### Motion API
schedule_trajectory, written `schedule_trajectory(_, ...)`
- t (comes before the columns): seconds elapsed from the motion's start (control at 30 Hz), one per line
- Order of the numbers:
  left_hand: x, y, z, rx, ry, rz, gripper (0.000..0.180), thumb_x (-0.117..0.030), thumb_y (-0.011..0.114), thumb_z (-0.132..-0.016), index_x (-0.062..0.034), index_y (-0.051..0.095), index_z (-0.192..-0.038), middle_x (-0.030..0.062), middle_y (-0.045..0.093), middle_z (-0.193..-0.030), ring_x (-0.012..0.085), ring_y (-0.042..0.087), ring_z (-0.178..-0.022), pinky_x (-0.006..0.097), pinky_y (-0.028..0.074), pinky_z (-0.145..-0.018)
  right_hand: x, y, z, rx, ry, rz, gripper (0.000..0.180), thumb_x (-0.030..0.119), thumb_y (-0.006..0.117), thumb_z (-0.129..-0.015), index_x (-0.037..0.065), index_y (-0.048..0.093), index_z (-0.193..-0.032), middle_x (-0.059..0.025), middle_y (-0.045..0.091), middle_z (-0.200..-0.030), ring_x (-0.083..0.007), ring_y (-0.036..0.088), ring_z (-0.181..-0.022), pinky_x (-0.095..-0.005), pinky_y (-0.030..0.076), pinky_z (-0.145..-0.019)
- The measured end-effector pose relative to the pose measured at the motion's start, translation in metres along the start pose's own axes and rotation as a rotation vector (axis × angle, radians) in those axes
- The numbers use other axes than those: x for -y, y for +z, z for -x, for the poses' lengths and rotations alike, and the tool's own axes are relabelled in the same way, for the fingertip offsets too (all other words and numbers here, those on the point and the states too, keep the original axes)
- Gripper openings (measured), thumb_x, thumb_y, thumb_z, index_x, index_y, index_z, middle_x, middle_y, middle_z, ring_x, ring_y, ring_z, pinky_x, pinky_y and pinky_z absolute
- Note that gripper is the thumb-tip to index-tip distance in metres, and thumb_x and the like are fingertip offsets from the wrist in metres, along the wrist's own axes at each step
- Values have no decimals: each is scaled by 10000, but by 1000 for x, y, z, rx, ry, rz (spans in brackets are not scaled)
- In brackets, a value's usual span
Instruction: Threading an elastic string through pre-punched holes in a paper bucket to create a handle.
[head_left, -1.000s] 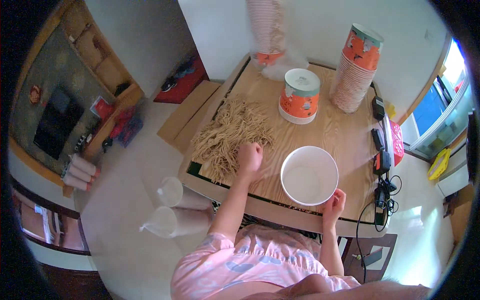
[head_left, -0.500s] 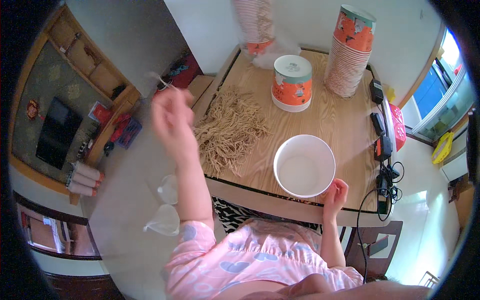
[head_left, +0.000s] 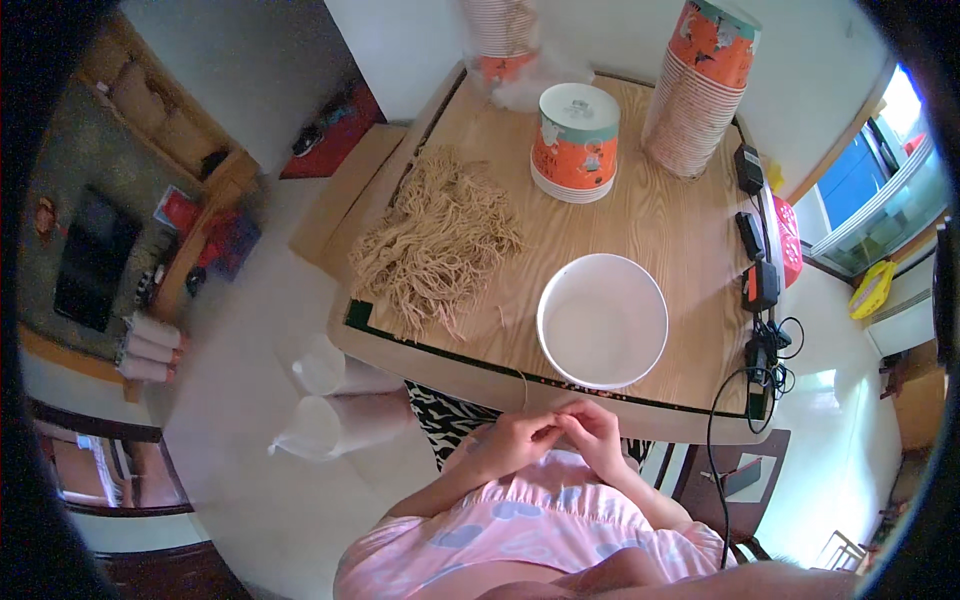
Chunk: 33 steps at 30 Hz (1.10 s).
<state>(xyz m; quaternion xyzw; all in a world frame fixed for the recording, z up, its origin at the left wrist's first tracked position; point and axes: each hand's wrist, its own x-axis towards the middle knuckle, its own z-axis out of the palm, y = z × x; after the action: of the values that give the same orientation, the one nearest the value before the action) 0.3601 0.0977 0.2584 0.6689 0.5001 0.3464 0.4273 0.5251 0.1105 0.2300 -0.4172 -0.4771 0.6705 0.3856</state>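
Observation:
My left hand [head_left: 512,440] and my right hand [head_left: 597,433] meet just in front of the table's near edge, fingertips pinched together. A thin tan strand [head_left: 525,385] rises from between them. A pile of tan noodle-like strands [head_left: 435,240] lies on the wooden table [head_left: 650,220] at the left. An empty white bowl [head_left: 602,320] stands just beyond my hands, and neither hand touches it.
An upturned orange paper bowl [head_left: 575,140] sits at the table's back middle, and a tall stack of them [head_left: 700,90] at the back right. Another wrapped stack [head_left: 500,35] stands at the far edge. Chargers and cables [head_left: 757,270] line the right edge. Clear plastic cup stacks [head_left: 325,400] lie left, below the table.
My left hand left the strand pile, swung up to the left, then came down to the table's front edge. My right hand let go of the bowl's rim and joined it.

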Motion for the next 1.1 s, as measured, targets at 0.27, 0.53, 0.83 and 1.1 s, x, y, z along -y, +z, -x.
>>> schedule_trajectory(0.27,3,4,0,-131,37,87,139,-40,662,-752,-18,630,-886,140,637,-801,264,636,-716,321,498,-622,5,1,3,-145,-76,-139,90,-58,583,-803,-21,579,-884,-60,594,-892,-105,556,-842,-229,460,-753)
schedule_trajectory(0.53,16,6,2,-67,14,95,107,-45,639,-762,-24,616,-864,133,621,-771,242,633,-653,304,492,-556,16,-3,7,63,-268,-134,111,-75,605,-777,-20,559,-862,-90,586,-911,-165,564,-885,-279,462,-808)
schedule_trajectory(0.83,8,-3,-4,151,41,-170,105,-141,621,-759,-41,589,-767,101,562,-726,282,562,-677,381,460,-603,35,3,-3,167,-226,-495,196,-24,630,-786,-2,497,-928,-125,613,-838,-204,626,-796,-335,520,-724)
schedule_trajectory(1.1,10,-9,-6,112,146,79,107,-108,637,-769,-33,613,-841,91,593,-789,218,585,-728,323,470,-663,40,4,1,68,-226,-291,319,-23,617,-796,6,462,-1073,-159,625,-798,-223,632,-749,-282,513,-620)
